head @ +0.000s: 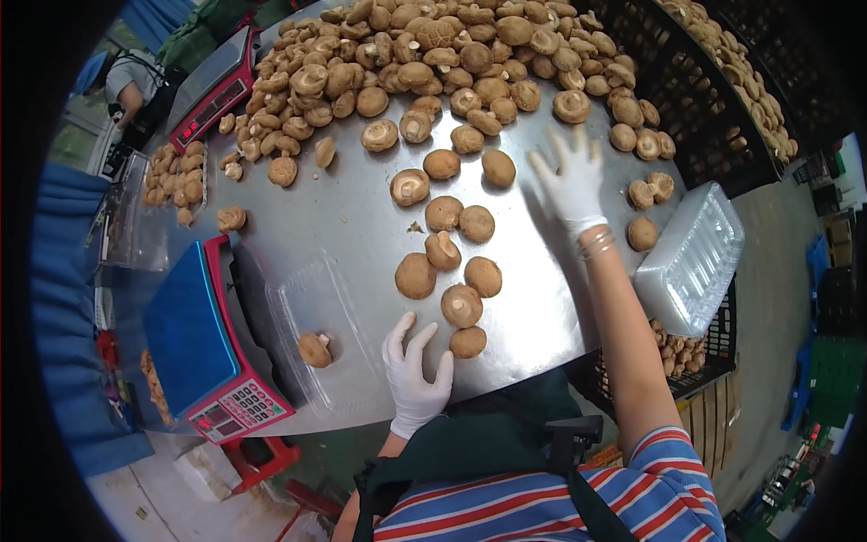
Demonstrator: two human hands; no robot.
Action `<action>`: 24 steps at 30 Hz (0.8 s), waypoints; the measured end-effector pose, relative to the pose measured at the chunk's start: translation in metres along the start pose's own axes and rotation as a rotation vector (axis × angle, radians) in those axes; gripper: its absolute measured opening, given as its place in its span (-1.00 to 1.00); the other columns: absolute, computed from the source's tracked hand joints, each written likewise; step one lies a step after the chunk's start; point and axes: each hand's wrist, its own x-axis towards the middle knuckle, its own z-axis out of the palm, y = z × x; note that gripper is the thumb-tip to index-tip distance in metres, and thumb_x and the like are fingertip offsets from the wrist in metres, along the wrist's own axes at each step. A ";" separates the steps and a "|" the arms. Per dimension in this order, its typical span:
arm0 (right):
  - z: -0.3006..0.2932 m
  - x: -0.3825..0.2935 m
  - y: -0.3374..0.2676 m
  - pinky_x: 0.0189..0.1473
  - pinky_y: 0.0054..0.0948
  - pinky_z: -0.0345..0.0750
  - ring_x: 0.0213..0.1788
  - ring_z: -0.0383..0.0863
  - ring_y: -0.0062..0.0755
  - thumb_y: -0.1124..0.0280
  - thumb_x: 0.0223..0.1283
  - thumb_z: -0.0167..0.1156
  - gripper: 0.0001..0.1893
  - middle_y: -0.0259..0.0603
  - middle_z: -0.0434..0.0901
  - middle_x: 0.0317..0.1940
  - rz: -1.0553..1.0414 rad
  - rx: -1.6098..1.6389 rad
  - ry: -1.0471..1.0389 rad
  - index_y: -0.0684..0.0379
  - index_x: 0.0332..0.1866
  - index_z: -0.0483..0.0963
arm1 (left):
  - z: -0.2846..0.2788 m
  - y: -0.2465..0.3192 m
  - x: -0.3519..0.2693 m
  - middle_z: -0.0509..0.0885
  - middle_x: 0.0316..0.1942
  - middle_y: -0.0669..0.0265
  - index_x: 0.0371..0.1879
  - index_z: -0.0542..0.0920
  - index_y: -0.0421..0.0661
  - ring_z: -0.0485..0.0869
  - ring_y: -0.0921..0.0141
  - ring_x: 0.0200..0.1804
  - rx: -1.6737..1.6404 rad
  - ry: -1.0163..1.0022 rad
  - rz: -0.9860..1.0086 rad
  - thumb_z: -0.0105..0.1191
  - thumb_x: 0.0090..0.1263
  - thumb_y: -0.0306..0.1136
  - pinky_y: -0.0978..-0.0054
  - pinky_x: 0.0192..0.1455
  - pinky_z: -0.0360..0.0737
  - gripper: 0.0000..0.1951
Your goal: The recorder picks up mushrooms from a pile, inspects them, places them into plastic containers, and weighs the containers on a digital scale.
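Brown mushrooms, shiitake by their look, form a large pile (406, 54) at the far side of a shiny metal table (542, 305), with a loose line of them running towards me. My left hand (418, 379), in a white glove, rests near the table's front edge with fingers apart, just left of a mushroom (468, 343). My right hand (574, 169), also gloved and slightly blurred, is stretched out over the right part of the table, fingers spread, below a mushroom (572, 106). Neither holds anything. A clear plastic tray (325, 291) lies left of my left hand, with one mushroom (315, 349) in it.
A red scale with a blue top (193, 332) stands at the left, another scale (210, 85) behind it. A filled tray (193, 179) sits at the far left. Stacked clear trays (694, 261) and black crates (704, 88) line the right. A person (132, 88) is at the upper left.
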 end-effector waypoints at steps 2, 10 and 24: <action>-0.011 0.005 -0.032 0.43 0.13 0.15 0.39 0.27 0.24 0.00 0.33 0.00 -0.44 0.11 0.27 0.42 -0.072 0.012 -0.355 -0.06 0.39 0.38 | 0.000 -0.001 -0.002 0.42 0.26 0.05 0.03 0.62 -0.12 0.40 0.06 0.28 0.002 0.009 -0.008 0.23 0.11 -0.45 0.15 0.35 0.35 -0.58; -0.059 -0.034 -0.124 0.25 -0.20 0.41 0.16 0.51 -0.04 0.30 0.25 0.07 -0.62 0.08 0.50 0.16 -0.557 0.637 -0.286 0.05 0.16 0.54 | 0.000 -0.007 -0.003 0.42 0.25 0.03 0.03 0.63 -0.12 0.43 0.02 0.25 0.008 0.017 0.020 0.26 0.13 -0.44 0.14 0.30 0.39 -0.59; 0.044 0.094 -0.058 0.39 0.11 0.21 0.32 0.25 0.32 -0.14 0.24 0.08 -0.33 0.06 0.28 0.43 -0.107 0.229 -0.128 -0.23 0.46 0.28 | 0.000 -0.007 -0.002 0.44 0.25 0.01 0.03 0.63 -0.10 0.45 0.02 0.24 -0.002 0.017 0.013 0.27 0.15 -0.43 0.14 0.30 0.39 -0.60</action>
